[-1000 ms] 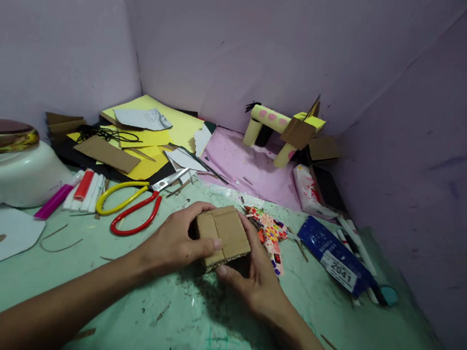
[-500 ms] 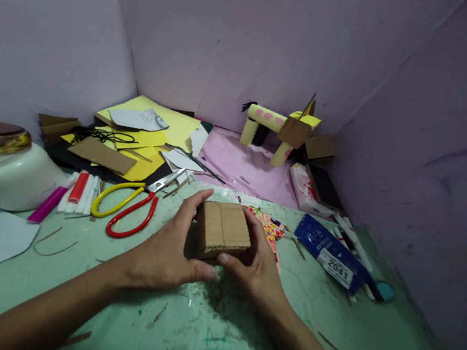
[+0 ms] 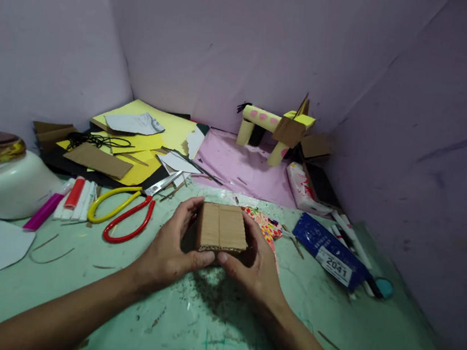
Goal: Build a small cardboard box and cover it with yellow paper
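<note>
A small square cardboard box is held between both hands just above the table, its top face toward me and its corrugated edge showing in front. My left hand grips its left side, thumb at the lower front edge. On the opposite side my right hand holds it the same way, the two thumbs nearly meeting. The far fingers are partly hidden by the box. Behind it lies a piece of flowered paper. To the left rest open scissors with one yellow and one red handle.
Yellow sheets and cardboard scraps pile up at the back left. A paper-and-cardboard animal figure stands at the back. A blue pouch lies right. Glue sticks and a white mug-like vessel sit left.
My left hand has closed in on the box, its thumb now against the front edge. The box has turned slightly to face me more squarely. The view has shifted a little.
</note>
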`<state>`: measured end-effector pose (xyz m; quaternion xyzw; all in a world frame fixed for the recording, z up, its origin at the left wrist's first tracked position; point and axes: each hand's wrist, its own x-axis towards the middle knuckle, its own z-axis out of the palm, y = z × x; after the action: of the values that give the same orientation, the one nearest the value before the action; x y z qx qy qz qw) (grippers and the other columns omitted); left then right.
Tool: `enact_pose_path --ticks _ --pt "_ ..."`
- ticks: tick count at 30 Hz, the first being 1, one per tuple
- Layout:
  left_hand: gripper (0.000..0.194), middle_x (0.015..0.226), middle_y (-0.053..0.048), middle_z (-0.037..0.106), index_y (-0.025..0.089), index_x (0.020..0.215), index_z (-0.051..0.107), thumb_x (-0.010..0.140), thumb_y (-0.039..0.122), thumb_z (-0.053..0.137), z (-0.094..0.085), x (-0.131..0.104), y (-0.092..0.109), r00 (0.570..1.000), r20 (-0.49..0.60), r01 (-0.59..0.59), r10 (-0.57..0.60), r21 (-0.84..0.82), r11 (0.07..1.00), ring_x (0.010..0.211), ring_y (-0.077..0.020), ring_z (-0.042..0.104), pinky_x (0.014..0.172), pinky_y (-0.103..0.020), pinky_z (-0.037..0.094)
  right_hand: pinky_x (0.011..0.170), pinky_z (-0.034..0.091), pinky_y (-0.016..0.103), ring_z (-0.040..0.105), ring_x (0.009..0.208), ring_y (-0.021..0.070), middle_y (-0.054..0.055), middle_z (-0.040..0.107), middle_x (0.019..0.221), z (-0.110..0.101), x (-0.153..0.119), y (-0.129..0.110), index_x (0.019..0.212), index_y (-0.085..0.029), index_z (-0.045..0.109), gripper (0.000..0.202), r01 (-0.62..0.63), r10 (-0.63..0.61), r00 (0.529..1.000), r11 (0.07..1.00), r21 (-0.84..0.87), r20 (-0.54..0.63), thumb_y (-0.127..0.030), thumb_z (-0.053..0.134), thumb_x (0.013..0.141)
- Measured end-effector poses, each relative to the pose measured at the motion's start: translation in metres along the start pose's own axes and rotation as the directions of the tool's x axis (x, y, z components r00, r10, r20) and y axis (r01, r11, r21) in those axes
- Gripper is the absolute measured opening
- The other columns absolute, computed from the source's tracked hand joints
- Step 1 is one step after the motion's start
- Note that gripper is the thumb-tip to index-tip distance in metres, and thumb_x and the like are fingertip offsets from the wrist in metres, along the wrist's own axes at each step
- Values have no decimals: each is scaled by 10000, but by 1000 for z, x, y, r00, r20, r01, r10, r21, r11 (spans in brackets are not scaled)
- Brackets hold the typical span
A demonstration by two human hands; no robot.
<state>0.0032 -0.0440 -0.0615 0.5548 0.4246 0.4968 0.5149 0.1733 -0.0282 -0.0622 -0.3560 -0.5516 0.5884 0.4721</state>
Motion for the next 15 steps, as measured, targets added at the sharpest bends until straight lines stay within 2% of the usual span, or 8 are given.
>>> enact_pose_path --ticks 4,15 --pt "798 1397 -172 428 160 1320 297 688 339 750 4 -1 -1 999 -27 -28 28 1 1000 1323 -316 393 1090 -417 348 900 506 438 597 1109 288 108 573 1272 -1 1 0 1213 -249 461 649 8 -8 1000 1000 -21 -10 -219 738 626" --pt "773 1359 -174 475 151 1299 335 658 311 735 7 0 2 997 -69 -28 27 -16 999 1301 -332 423 1061 -429 392 912 507 452 594 1115 290 104 585 1260 1 2 -1 1199 -250 470 641 -1 -2 999 998 -63 -42 -223 722 611"
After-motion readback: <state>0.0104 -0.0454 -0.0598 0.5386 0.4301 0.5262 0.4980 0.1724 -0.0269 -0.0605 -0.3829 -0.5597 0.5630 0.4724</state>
